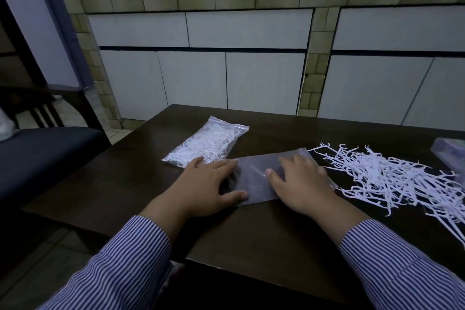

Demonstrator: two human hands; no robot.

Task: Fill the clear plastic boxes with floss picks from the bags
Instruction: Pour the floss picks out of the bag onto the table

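Flat, seemingly empty clear bag (259, 176) under both hands' (208, 184) (300, 184) spread, released fingers; white floss picks (392, 178) heaped alongside.

We see a dim, bluish room with soft, weak shadows. The dark table (264, 229) carries a faint sheen, straight lines bow toward the edges, and the far corners look slightly soft.

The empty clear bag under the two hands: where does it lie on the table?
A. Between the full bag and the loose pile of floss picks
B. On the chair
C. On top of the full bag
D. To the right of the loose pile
A: the empty clear bag lies flat between the full bag and the loose pile of floss picks, pressed by the left hand and right hand.
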